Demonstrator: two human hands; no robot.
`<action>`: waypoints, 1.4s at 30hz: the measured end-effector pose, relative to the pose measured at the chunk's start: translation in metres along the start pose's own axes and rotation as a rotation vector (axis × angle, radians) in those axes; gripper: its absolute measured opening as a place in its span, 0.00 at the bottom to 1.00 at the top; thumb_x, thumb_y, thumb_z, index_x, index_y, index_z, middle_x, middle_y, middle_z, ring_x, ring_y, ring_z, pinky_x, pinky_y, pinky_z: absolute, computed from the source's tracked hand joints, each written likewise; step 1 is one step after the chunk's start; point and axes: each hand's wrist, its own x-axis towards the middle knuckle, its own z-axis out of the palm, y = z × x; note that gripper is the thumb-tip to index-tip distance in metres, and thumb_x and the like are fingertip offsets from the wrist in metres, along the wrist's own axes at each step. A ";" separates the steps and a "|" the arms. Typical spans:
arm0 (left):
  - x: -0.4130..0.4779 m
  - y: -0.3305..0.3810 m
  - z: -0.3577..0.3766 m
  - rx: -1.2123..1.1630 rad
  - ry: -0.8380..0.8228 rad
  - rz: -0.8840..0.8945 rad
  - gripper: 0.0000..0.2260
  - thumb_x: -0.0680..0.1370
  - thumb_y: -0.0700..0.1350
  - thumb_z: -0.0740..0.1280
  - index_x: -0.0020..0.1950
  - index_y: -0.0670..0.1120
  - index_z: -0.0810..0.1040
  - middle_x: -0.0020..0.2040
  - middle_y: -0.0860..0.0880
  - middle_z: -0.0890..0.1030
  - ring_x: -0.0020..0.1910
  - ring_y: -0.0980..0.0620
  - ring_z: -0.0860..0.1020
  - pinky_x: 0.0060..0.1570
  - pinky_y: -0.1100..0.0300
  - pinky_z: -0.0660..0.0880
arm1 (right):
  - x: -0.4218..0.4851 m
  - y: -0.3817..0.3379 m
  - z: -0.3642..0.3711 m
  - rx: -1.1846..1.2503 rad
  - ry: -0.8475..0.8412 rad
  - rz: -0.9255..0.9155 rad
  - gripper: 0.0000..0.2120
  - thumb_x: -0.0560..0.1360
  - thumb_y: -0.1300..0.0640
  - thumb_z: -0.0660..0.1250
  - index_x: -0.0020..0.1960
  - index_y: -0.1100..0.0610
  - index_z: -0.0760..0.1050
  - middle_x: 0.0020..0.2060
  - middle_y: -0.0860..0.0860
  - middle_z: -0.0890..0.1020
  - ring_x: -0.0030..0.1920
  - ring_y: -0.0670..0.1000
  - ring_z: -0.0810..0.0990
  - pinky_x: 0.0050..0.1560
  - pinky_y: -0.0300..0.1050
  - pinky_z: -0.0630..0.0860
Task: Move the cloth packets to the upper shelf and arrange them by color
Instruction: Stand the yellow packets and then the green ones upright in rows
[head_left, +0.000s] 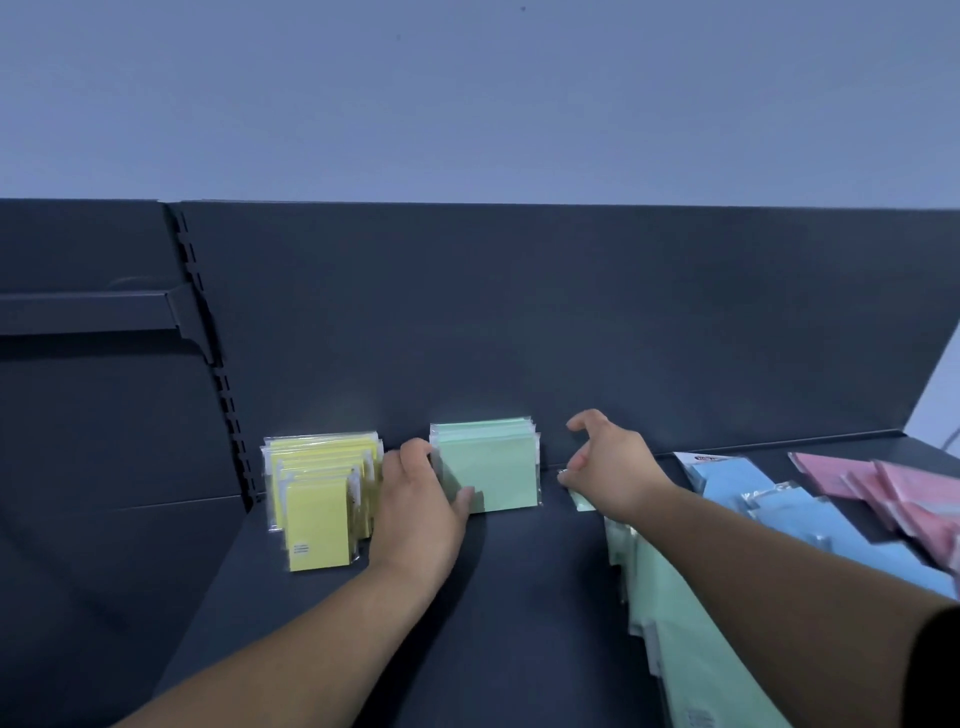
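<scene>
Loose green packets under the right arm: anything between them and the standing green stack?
Nothing visible blocks it. Bare shelf lies between the loose green packets and the green stack's right side; only the right hand itself is above that gap. The left hand grips the stack's left edge, thumb on its front.

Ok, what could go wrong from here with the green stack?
The upright green stack is steadied by the left hand; released, it may tip forward. The yellow stack stands right beside that hand, so withdrawing could knock it. Loose green packets lie under the right forearm and might get swept off.
</scene>
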 end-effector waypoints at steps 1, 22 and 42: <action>-0.003 0.006 -0.002 -0.029 0.014 0.048 0.19 0.74 0.49 0.71 0.60 0.49 0.66 0.54 0.53 0.66 0.48 0.56 0.65 0.48 0.72 0.59 | 0.000 0.002 -0.005 -0.007 0.002 0.002 0.20 0.73 0.60 0.68 0.64 0.51 0.69 0.42 0.49 0.82 0.40 0.48 0.79 0.33 0.39 0.74; -0.061 0.101 0.036 0.031 -0.621 -0.158 0.18 0.66 0.61 0.76 0.47 0.52 0.78 0.41 0.58 0.78 0.40 0.60 0.76 0.39 0.66 0.72 | -0.009 0.076 -0.087 -0.353 -0.384 -0.107 0.19 0.65 0.38 0.75 0.52 0.46 0.79 0.48 0.42 0.81 0.51 0.45 0.79 0.54 0.40 0.75; -0.095 0.118 0.030 0.113 -0.371 -0.226 0.18 0.70 0.60 0.73 0.54 0.53 0.76 0.47 0.57 0.77 0.45 0.60 0.76 0.43 0.67 0.70 | -0.017 0.102 -0.095 0.010 -0.098 -0.274 0.14 0.78 0.51 0.65 0.62 0.51 0.73 0.56 0.46 0.77 0.48 0.48 0.75 0.42 0.40 0.69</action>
